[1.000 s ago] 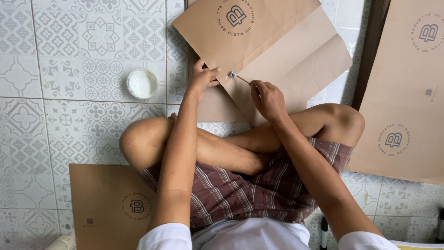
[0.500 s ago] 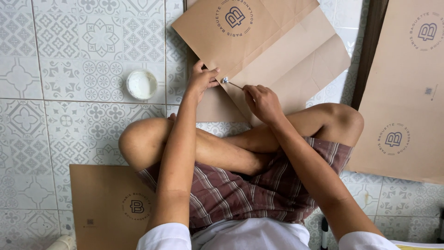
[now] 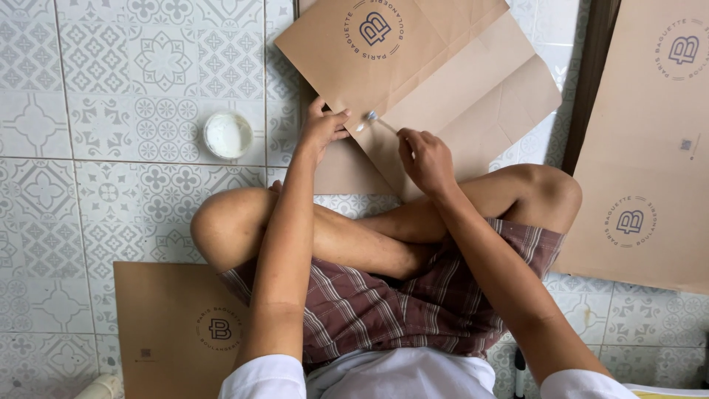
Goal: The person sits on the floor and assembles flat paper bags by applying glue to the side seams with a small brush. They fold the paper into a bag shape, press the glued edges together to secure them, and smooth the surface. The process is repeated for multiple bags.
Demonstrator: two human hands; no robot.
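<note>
I sit cross-legged on a patterned tile floor. A flat brown paper bag with a round printed mark lies in front of my knees, one flap folded open. My left hand presses down on the bag's near left edge, fingers spread on the paper. My right hand holds a thin brush, its pale whitish tip touching the bag's folded edge right beside my left fingertips. A small round white pot holding white paste stands on the tiles to the left of my left hand.
Another brown paper sheet with the same round mark lies at the right, past a dark vertical strip. A third brown sheet lies on the floor under my left thigh. My bare knees flank the bag.
My right hand has moved the brush tip leftward along the bag's edge, closer to my left fingers. The left hand stays pressed on the paper.
</note>
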